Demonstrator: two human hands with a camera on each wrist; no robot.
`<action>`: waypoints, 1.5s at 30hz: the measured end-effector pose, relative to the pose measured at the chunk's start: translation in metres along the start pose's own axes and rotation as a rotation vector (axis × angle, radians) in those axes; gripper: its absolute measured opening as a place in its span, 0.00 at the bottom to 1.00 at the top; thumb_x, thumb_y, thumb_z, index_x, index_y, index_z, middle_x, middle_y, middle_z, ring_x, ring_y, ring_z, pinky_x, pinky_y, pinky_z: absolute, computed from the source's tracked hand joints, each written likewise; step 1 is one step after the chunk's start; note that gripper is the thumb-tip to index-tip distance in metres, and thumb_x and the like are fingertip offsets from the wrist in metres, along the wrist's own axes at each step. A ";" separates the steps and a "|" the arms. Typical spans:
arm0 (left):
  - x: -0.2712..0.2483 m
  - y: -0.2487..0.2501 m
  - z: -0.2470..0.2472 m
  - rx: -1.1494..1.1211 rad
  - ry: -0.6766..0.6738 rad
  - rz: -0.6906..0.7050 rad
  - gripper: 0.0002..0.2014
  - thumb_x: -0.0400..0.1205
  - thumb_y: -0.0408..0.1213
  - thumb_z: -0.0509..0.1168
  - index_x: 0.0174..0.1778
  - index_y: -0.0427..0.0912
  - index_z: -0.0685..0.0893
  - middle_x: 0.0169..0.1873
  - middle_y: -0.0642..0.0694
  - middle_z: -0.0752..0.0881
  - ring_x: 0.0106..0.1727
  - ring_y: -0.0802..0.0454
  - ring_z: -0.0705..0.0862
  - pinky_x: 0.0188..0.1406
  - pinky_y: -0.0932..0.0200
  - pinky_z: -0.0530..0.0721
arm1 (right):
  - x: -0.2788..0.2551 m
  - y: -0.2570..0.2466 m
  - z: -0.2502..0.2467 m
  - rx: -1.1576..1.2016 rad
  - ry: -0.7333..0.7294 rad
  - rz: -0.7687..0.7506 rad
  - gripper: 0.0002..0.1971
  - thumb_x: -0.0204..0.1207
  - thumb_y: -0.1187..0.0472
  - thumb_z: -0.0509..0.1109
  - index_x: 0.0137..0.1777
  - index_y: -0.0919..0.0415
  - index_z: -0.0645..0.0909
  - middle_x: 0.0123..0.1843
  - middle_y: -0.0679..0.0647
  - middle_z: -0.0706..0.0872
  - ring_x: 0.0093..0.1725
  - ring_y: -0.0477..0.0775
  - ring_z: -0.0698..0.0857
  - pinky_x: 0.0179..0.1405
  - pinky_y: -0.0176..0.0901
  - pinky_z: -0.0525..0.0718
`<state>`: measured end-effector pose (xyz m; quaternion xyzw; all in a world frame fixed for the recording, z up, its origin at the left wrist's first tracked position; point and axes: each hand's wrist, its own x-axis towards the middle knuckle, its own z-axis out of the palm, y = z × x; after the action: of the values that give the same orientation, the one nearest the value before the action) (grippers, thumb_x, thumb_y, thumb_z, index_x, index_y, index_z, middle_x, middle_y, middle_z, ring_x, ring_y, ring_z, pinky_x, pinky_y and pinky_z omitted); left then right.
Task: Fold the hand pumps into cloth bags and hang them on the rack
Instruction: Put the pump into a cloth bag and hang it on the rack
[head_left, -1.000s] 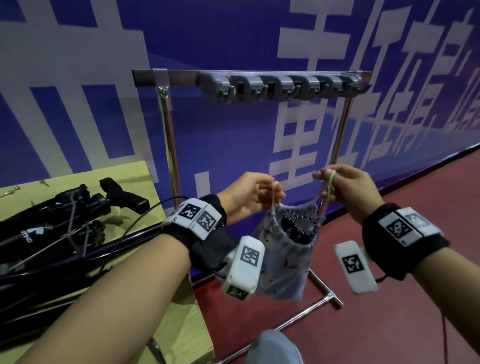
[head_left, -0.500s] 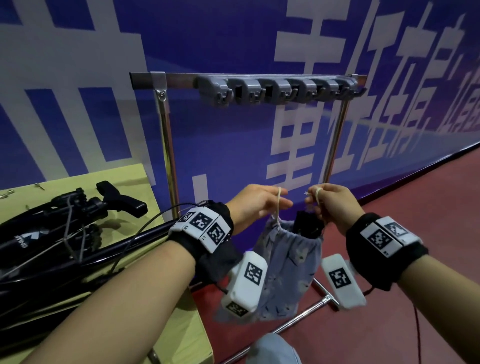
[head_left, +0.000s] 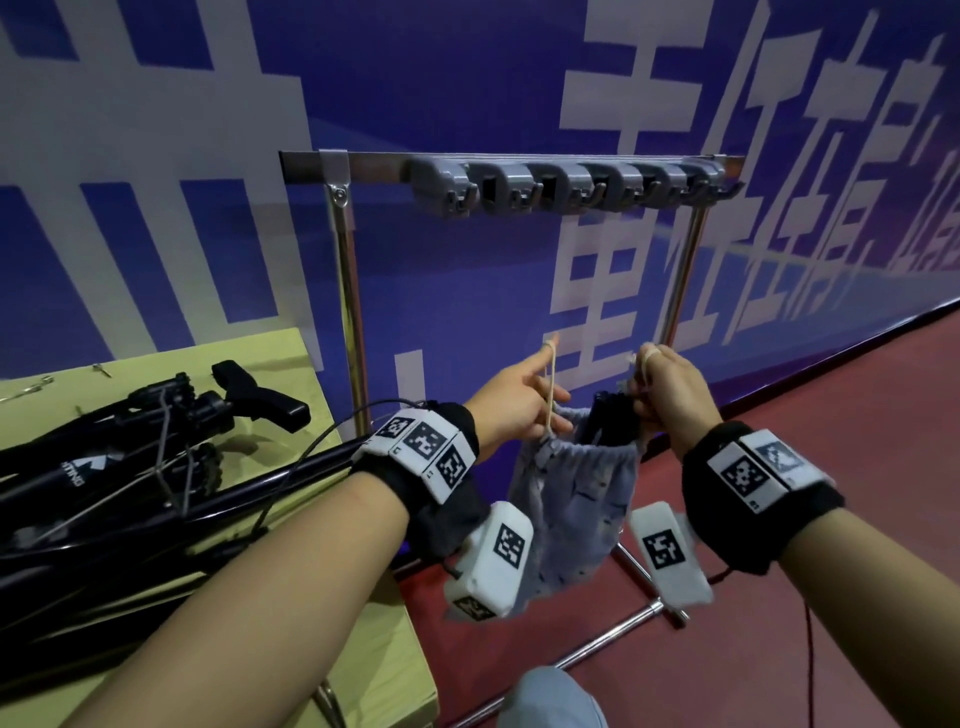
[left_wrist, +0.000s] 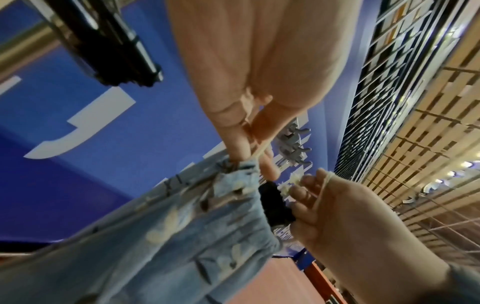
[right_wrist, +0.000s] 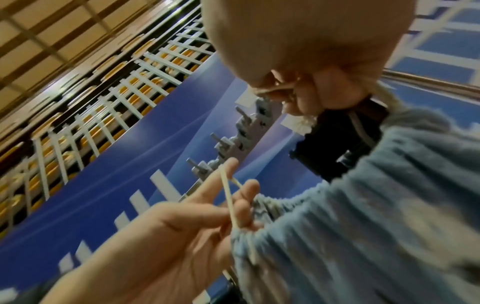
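A grey-blue cloth bag (head_left: 576, 499) hangs between my two hands, below the rack's row of grey hooks (head_left: 566, 187). Its mouth is gathered, and the black top of a hand pump (head_left: 615, 415) sticks out. My left hand (head_left: 540, 384) has straight fingers, and the beige drawstring (head_left: 550, 379) is looped over its index fingertip. My right hand (head_left: 649, 374) is curled and pinches the other drawstring loop. The left wrist view shows the bag (left_wrist: 182, 236), the pump (left_wrist: 275, 205) and the right hand (left_wrist: 337, 216). In the right wrist view the left hand (right_wrist: 207, 205) carries the cord beside the bag (right_wrist: 363, 205).
A yellow-green table (head_left: 374, 660) at the left holds more black hand pumps (head_left: 130, 467) and cables. The rack's chrome post (head_left: 350, 312) rises beside it, and its foot bar (head_left: 597, 644) lies on the red floor. A blue banner wall stands close behind.
The bag's mouth, open a second ago, is now drawn nearly closed. My left hand has straightened its fingers, and the cord now rides on its index fingertip. Both hands have risen slightly.
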<state>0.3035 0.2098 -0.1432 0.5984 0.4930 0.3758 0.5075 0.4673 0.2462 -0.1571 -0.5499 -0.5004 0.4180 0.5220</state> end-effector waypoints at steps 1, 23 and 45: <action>0.000 0.001 0.000 -0.013 0.003 0.019 0.37 0.84 0.19 0.50 0.81 0.62 0.55 0.51 0.42 0.78 0.39 0.50 0.84 0.39 0.57 0.76 | 0.000 -0.004 0.001 -0.047 -0.004 -0.031 0.15 0.81 0.59 0.54 0.31 0.55 0.64 0.28 0.54 0.70 0.22 0.52 0.64 0.24 0.39 0.60; -0.008 0.005 -0.006 -0.137 0.107 0.123 0.20 0.88 0.40 0.53 0.73 0.32 0.71 0.50 0.38 0.86 0.35 0.54 0.83 0.40 0.62 0.84 | -0.005 -0.008 0.008 -0.209 0.137 -0.005 0.28 0.84 0.50 0.49 0.29 0.61 0.81 0.30 0.59 0.83 0.45 0.69 0.82 0.58 0.57 0.81; 0.003 -0.007 -0.006 0.362 -0.084 -0.142 0.32 0.87 0.56 0.33 0.78 0.43 0.67 0.69 0.51 0.80 0.80 0.51 0.62 0.80 0.49 0.46 | -0.008 0.001 0.015 -0.224 0.020 0.044 0.17 0.84 0.52 0.50 0.38 0.58 0.71 0.45 0.59 0.81 0.41 0.59 0.80 0.35 0.44 0.77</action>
<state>0.2974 0.2143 -0.1489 0.6587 0.5720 0.2190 0.4370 0.4520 0.2409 -0.1602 -0.6197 -0.5266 0.3655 0.4529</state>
